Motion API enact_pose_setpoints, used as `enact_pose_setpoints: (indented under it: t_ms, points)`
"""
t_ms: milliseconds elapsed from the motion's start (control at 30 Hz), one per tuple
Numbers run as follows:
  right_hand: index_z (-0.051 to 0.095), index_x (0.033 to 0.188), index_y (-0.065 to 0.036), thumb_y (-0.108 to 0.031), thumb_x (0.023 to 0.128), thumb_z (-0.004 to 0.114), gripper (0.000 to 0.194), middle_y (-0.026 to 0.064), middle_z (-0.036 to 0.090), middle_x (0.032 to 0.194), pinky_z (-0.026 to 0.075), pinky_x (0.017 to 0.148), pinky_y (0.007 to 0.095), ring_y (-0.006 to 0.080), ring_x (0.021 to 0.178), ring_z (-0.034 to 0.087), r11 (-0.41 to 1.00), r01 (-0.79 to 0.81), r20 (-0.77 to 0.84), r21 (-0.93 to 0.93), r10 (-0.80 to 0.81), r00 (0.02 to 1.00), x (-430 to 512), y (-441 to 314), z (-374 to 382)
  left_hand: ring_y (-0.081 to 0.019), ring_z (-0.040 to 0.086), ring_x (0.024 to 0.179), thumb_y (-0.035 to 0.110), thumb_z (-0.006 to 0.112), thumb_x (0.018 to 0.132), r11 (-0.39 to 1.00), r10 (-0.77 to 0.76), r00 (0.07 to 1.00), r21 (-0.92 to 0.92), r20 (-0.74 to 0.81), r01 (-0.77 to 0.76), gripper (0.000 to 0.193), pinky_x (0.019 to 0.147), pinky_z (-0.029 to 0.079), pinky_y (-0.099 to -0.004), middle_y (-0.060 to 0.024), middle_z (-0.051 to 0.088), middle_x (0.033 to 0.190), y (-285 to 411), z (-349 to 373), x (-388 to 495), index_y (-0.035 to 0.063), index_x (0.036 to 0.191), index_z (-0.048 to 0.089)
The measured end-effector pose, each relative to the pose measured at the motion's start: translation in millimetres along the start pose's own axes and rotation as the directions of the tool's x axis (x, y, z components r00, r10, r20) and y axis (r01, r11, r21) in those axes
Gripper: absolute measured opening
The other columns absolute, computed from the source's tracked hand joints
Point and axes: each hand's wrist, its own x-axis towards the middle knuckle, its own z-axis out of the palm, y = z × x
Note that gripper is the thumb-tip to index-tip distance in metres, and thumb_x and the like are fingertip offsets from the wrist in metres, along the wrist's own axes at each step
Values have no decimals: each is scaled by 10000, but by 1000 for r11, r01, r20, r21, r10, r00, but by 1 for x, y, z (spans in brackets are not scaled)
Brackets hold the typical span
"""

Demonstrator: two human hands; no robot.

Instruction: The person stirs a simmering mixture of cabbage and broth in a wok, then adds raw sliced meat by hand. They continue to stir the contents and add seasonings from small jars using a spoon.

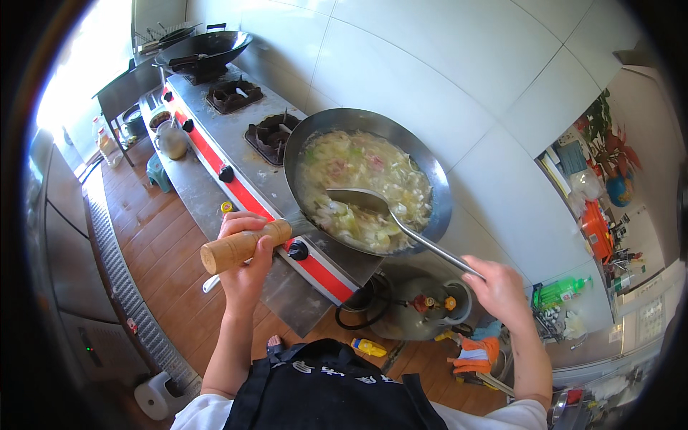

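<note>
My left hand (244, 263) grips the wooden handle (236, 248) of a large steel wok (434, 180) over the near end of the stove. Chopped pale green vegetable, perhaps cabbage, and pinkish meat pieces in liquid, a soupy mixture (360, 161), fill much of the wok. In my right hand (495, 287) is the metal shaft of a ladle (365, 198). Its bowl dips into the mixture near the wok's front side, and part of it is hidden there. Whatever burner lies beneath the wok is out of sight.
Two bare burners (273, 137) sit further along the steel stove (317, 314), with a black wok (215, 51) at its far end. Black knobs (226, 173) line its red front strip. A gas cylinder (403, 317) stands below right, beside a black hose. White tiled wall (408, 70) rises behind.
</note>
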Motion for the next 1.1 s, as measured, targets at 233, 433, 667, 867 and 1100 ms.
enact_pose_setpoints:
  t_ms: [233,433,667,867,1100]
  points:
    - [592,1181,-183,-195,872,606,310,122,604,795,456,599,474,360,730,615,982,-40,-174,-184,8,985,51,20,51,-186,533,904,26,646,757,999,2,1000,40,22,-3,184,840,429,-325,-95,559,957,1,1,0,34,932,589]
    - [591,1196,-166,-205,883,598,315,119,608,804,475,579,472,348,726,627,961,-128,-354,-246,34,935,69,35,66,-189,530,900,24,650,754,1000,-1,1000,25,23,1,196,839,427,-326,-88,558,948,-1,-1,-1,36,942,594]
    - [612,1184,-150,-216,870,612,320,153,643,820,475,619,470,357,768,631,962,-189,-260,-195,135,956,71,28,70,-185,525,900,20,645,756,1000,-5,1000,23,3,5,198,835,424,-317,-83,549,952,-1,2,-1,37,947,596]
    - [643,1133,-148,-203,844,645,295,169,649,820,469,646,446,357,777,626,983,-183,-99,33,185,978,26,12,47,-184,521,898,19,643,758,1000,-26,1000,2,-11,26,196,836,421,-314,-83,546,961,-3,4,-3,38,947,595]
    - [640,1133,-164,-204,845,649,292,114,624,757,457,620,426,323,710,606,991,-135,-71,6,135,988,-15,-20,1,-184,518,893,39,660,753,1000,-3,1000,2,-14,4,204,825,420,-320,-82,542,952,-3,2,-2,39,946,594]
